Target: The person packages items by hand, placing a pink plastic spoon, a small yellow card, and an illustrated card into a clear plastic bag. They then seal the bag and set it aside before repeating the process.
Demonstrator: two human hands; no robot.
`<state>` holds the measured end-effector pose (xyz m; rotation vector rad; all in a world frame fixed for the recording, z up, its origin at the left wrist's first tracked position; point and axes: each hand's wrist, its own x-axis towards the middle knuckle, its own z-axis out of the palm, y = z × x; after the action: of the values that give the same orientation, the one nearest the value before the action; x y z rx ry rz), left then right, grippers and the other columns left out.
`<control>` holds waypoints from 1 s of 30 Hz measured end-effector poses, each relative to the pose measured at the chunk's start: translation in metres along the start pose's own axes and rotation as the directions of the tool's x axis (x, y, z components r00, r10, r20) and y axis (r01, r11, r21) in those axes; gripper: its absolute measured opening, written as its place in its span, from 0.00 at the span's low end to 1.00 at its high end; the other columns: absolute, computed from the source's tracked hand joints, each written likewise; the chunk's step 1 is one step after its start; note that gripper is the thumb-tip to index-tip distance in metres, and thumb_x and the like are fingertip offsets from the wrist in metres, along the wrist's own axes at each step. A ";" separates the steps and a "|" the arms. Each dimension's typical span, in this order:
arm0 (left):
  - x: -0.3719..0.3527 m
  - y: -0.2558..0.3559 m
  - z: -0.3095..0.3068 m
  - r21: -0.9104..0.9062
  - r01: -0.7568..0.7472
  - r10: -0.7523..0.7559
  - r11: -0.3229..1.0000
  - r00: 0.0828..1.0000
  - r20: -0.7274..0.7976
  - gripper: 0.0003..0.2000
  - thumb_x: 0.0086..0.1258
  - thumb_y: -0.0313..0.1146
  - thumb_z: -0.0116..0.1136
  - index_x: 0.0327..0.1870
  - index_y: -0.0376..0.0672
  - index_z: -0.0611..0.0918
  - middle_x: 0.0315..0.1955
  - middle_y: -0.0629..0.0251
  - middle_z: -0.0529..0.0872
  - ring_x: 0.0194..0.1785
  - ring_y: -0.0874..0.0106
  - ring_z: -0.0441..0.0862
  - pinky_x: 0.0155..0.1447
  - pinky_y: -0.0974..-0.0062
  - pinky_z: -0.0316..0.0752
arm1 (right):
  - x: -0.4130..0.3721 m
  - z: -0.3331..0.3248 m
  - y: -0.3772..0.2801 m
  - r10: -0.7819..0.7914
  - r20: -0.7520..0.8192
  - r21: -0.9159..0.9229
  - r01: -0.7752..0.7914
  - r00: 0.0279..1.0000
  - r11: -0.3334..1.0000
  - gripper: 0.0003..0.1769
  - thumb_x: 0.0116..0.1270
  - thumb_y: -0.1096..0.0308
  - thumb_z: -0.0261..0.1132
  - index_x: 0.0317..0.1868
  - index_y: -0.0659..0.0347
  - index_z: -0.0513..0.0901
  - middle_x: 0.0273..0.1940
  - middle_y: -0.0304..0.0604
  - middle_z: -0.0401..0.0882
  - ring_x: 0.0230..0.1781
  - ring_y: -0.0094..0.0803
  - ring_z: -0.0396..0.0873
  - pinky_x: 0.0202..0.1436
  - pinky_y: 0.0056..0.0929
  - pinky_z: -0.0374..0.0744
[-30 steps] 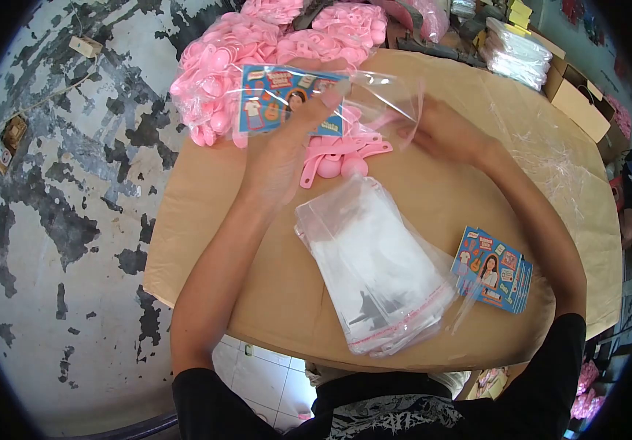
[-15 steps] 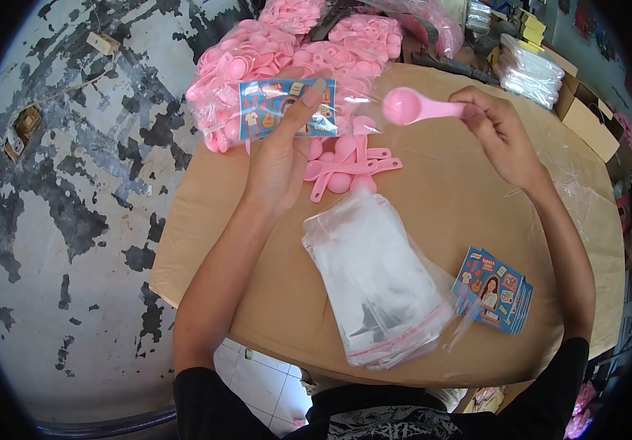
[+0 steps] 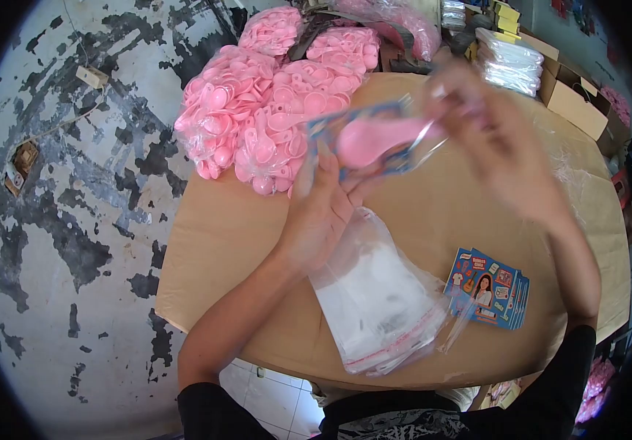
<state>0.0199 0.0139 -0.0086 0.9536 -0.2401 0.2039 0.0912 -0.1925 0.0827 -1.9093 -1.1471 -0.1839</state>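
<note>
My left hand (image 3: 316, 220) grips a clear plastic bag (image 3: 427, 149) with a blue printed card (image 3: 322, 132) inside it, over the middle of the table. Smeared by motion, my right hand (image 3: 495, 139) holds a pink measuring spoon (image 3: 367, 143) by its handle. The spoon's bowl points left and overlaps the card in this view. Below my hands lies a stack of clear plastic bags (image 3: 375, 293). A small pile of blue printed cards (image 3: 488, 290) rests to its right. My left hand and the bag hide the spot where loose pink spoons lay.
Large clear sacks of pink spoons (image 3: 287, 103) stand at the table's back left. Further right are bundled clear packs (image 3: 510, 66) and an open cardboard box (image 3: 576, 95). Brown paper covers the table (image 3: 221, 242); a peeling wall (image 3: 74, 242) is at left.
My left hand has moved right and down with the bag and card. My right hand has brought the spoon left relative to the bag, so its bowl now overlaps the card.
</note>
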 end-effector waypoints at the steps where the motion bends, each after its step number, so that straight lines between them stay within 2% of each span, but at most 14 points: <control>1: 0.005 0.004 -0.001 -0.002 -0.022 0.022 1.000 0.999 -0.023 0.25 0.77 0.45 0.49 0.67 0.41 0.62 0.62 0.58 0.73 0.65 0.64 0.73 0.71 0.66 0.69 | 0.002 -0.021 -0.002 -0.053 -0.069 -0.002 0.053 0.996 0.999 0.11 0.75 0.70 0.56 0.52 0.66 0.76 0.40 0.37 0.78 0.41 0.22 0.76 0.47 0.23 0.75; 2: 0.008 0.008 -0.003 -0.009 -0.043 0.043 0.999 0.998 -0.051 0.26 0.77 0.45 0.50 0.68 0.40 0.61 0.62 0.58 0.72 0.66 0.64 0.72 0.72 0.65 0.68 | 0.002 -0.030 0.000 -0.102 -0.088 -0.041 0.099 0.991 0.994 0.10 0.74 0.71 0.57 0.51 0.66 0.76 0.39 0.36 0.78 0.40 0.21 0.75 0.45 0.22 0.74; 4: 0.011 0.015 -0.009 0.289 -0.092 0.103 0.953 0.994 -0.024 0.31 0.72 0.40 0.58 0.70 0.39 0.59 0.64 0.55 0.69 0.69 0.64 0.67 0.72 0.64 0.65 | 0.003 -0.041 0.002 -0.200 -0.080 -0.157 0.185 0.977 0.970 0.07 0.73 0.72 0.58 0.47 0.66 0.78 0.36 0.36 0.78 0.38 0.19 0.75 0.42 0.18 0.74; 6: 0.009 0.018 -0.001 0.477 -0.191 0.168 0.858 0.982 0.091 0.39 0.63 0.36 0.68 0.71 0.37 0.58 0.66 0.51 0.66 0.73 0.64 0.60 0.72 0.66 0.62 | 0.002 -0.042 -0.011 -0.078 -0.007 -0.166 0.076 0.997 0.983 0.04 0.70 0.75 0.60 0.39 0.66 0.80 0.30 0.33 0.76 0.34 0.15 0.73 0.38 0.15 0.72; 9: -0.006 0.015 0.010 0.837 -0.460 0.163 0.296 0.888 0.431 0.40 0.60 0.37 0.71 0.70 0.36 0.60 0.66 0.49 0.66 0.73 0.63 0.60 0.69 0.65 0.66 | 0.000 -0.028 -0.021 -0.090 -0.068 0.086 0.096 0.994 0.992 0.04 0.67 0.76 0.63 0.34 0.66 0.81 0.25 0.33 0.77 0.26 0.14 0.71 0.31 0.15 0.69; 11: -0.026 0.011 0.036 0.860 -0.448 0.134 0.242 0.894 0.428 0.38 0.61 0.35 0.71 0.69 0.36 0.62 0.64 0.49 0.69 0.70 0.65 0.64 0.65 0.71 0.69 | -0.005 -0.011 -0.020 -0.114 -0.098 0.216 0.133 0.989 0.967 0.03 0.66 0.75 0.66 0.33 0.66 0.82 0.25 0.34 0.79 0.20 0.15 0.68 0.25 0.17 0.66; 14: -0.035 0.005 0.049 0.937 -0.200 -0.119 0.287 0.963 0.242 0.36 0.62 0.32 0.69 0.69 0.36 0.62 0.60 0.50 0.74 0.65 0.69 0.70 0.58 0.78 0.71 | -0.012 0.003 -0.023 -0.178 0.024 0.053 0.177 0.984 0.983 0.03 0.65 0.74 0.67 0.35 0.66 0.83 0.25 0.35 0.80 0.20 0.18 0.70 0.24 0.17 0.67; 17: -0.033 -0.002 0.030 0.820 -0.057 -0.265 0.570 0.931 0.249 0.33 0.69 0.26 0.59 0.72 0.36 0.58 0.60 0.54 0.76 0.61 0.74 0.74 0.53 0.84 0.69 | -0.009 -0.001 -0.032 -0.240 -0.031 -0.065 0.237 0.970 0.969 0.06 0.65 0.74 0.67 0.42 0.64 0.82 0.27 0.35 0.81 0.24 0.18 0.75 0.29 0.15 0.71; 20: -0.036 0.001 0.045 0.403 0.259 -0.381 0.878 0.887 0.259 0.33 0.72 0.24 0.55 0.75 0.38 0.53 0.66 0.56 0.71 0.67 0.71 0.70 0.63 0.79 0.68 | -0.001 0.005 -0.015 -0.242 -0.157 0.082 0.257 0.958 0.963 0.14 0.64 0.74 0.67 0.50 0.62 0.80 0.29 0.35 0.82 0.27 0.17 0.75 0.32 0.15 0.72; 22: -0.034 -0.001 0.047 0.135 0.441 -0.456 0.887 0.792 0.405 0.34 0.73 0.25 0.53 0.76 0.41 0.50 0.70 0.57 0.66 0.71 0.69 0.66 0.71 0.73 0.64 | 0.000 0.003 -0.004 -0.160 0.024 0.266 0.148 0.987 0.953 0.18 0.63 0.75 0.68 0.53 0.62 0.78 0.30 0.35 0.82 0.27 0.16 0.75 0.33 0.15 0.72; 25: -0.039 0.003 0.053 0.138 0.500 -0.502 0.855 0.732 0.460 0.36 0.69 0.27 0.56 0.75 0.40 0.51 0.72 0.46 0.60 0.75 0.53 0.58 0.77 0.54 0.53 | 0.000 0.002 -0.002 -0.051 0.160 0.404 -0.018 0.986 0.915 0.20 0.61 0.77 0.69 0.54 0.62 0.78 0.31 0.35 0.82 0.28 0.17 0.75 0.33 0.16 0.72; 26: -0.040 0.004 0.054 0.222 0.368 -0.429 0.903 0.796 0.427 0.31 0.73 0.32 0.53 0.73 0.39 0.54 0.68 0.46 0.65 0.71 0.53 0.66 0.73 0.56 0.63 | 0.000 0.001 -0.004 -0.021 0.187 0.384 -0.053 0.982 0.922 0.19 0.62 0.75 0.69 0.53 0.63 0.78 0.31 0.38 0.82 0.28 0.20 0.76 0.34 0.20 0.74; 29: -0.038 0.008 0.050 0.226 0.316 -0.351 0.922 0.926 0.137 0.25 0.78 0.38 0.47 0.70 0.38 0.59 0.63 0.47 0.71 0.63 0.54 0.76 0.64 0.58 0.76 | -0.002 -0.004 -0.012 0.030 0.228 0.269 -0.092 0.973 0.959 0.17 0.62 0.72 0.69 0.51 0.65 0.78 0.30 0.44 0.81 0.29 0.29 0.80 0.36 0.28 0.77; 30: -0.039 0.012 0.053 0.337 0.269 -0.302 0.902 0.952 0.047 0.21 0.80 0.41 0.41 0.66 0.37 0.64 0.59 0.50 0.74 0.56 0.56 0.82 0.53 0.63 0.84 | -0.002 -0.003 -0.014 0.012 0.211 0.199 -0.055 0.977 0.979 0.16 0.61 0.72 0.69 0.50 0.65 0.79 0.30 0.45 0.81 0.28 0.31 0.80 0.36 0.29 0.77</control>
<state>-0.0267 -0.0256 0.0191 1.3187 -0.1554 -0.0790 0.0798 -0.1937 0.0920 -1.7942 -1.2209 0.1523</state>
